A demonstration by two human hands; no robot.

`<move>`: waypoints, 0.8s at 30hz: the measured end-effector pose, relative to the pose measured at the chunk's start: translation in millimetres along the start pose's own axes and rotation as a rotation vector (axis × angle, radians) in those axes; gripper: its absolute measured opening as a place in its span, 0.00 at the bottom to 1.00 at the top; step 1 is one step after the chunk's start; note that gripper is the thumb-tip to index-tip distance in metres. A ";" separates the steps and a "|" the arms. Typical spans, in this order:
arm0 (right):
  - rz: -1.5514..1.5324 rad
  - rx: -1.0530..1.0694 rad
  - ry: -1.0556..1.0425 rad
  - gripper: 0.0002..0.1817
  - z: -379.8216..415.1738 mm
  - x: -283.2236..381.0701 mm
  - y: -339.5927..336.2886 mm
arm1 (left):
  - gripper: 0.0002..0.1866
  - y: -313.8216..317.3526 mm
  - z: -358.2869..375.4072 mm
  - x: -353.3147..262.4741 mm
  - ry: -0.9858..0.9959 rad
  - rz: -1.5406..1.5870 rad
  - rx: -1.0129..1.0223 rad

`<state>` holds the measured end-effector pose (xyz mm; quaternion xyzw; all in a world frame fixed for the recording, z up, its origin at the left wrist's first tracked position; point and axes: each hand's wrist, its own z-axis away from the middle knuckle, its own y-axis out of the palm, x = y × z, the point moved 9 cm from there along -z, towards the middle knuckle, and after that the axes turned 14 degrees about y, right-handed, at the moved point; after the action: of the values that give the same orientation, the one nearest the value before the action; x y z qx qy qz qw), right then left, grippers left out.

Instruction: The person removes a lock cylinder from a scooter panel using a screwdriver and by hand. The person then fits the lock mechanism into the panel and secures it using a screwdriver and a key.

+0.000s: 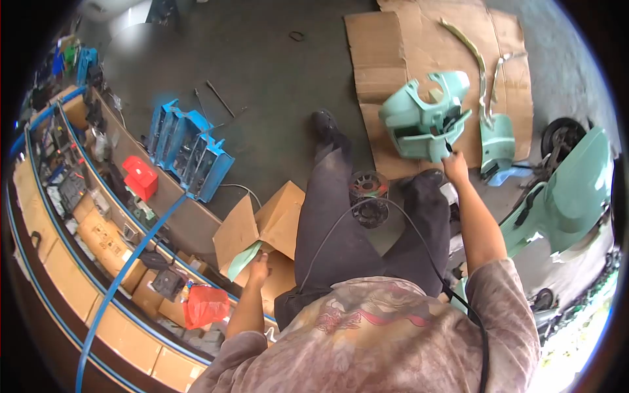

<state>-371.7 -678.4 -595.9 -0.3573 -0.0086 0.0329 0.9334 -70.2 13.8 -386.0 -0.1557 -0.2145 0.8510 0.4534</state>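
At the open cardboard box on the left, my left hand is closed by the edge of a pale green part that sticks out of the box; its grip is too small to make out. My right hand is closed at the lower edge of a large mint green plastic fairing, with a small dark item at the fingertips. The fairing lies on a flattened cardboard sheet. A smaller green panel lies right of it.
Left are a blue metal rack, a red bin, a red bag and shelves of boxes. A wheel-like part stands between my legs. A green scooter body is at right. A black cable crosses my lap.
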 end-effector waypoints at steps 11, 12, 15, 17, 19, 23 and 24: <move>-0.353 0.357 0.304 0.19 167.5 204.2 -48.9 | 0.21 -169.1 -62.2 -211.5 0.439 0.709 0.005; -0.457 0.388 0.290 0.19 173.9 239.4 -51.2 | 0.21 -193.0 -67.1 -215.8 0.421 0.773 -0.033; -0.430 0.434 0.187 0.16 177.6 309.7 -40.1 | 0.22 -273.3 -87.8 -253.7 0.473 0.964 -0.062; -0.293 0.411 0.132 0.17 173.2 349.7 -31.1 | 0.23 -345.4 -104.5 -306.0 0.607 1.022 -0.105; 0.184 0.261 -0.096 0.22 155.5 391.8 -28.6 | 0.23 -426.2 -128.7 -345.3 0.711 1.041 -0.185; 0.259 0.202 -0.172 0.24 144.9 561.9 -47.1 | 0.21 -531.6 -186.8 -352.2 0.663 1.085 -0.392; 0.357 0.195 -0.192 0.21 125.5 657.0 -52.9 | 0.20 -545.3 -222.6 -325.0 0.549 1.145 -0.433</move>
<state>281.7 -589.6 -472.1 -0.2564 -0.0307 0.2321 0.9378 592.0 62.0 -278.3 -0.5433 -0.1407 0.8244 -0.0731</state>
